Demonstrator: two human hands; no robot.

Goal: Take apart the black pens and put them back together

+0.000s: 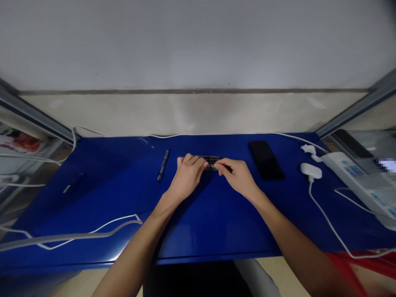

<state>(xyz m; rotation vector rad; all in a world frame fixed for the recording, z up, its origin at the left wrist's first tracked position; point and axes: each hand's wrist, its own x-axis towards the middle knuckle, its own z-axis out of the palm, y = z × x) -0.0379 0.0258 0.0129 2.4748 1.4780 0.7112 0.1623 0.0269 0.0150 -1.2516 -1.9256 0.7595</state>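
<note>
Several dark pens [210, 161] lie side by side on the blue table, in the middle of the view. They are partly covered by my hands, so I cannot tell how many there are. My left hand [189, 171] is closed on their left side, with its fingers bent over them. At the right end, my right hand [236, 175] pinches the pens between thumb and fingers. Apart from these, another dark pen [163, 165] lies at a slant to the left of my left hand.
A black phone [266, 160] lies right of my right hand. Farther right are a white earbud case [311, 170] on a cable and a white power strip [360, 181]. A dark object [73, 182] and white cables [93, 231] lie on the left of the blue table [222, 222].
</note>
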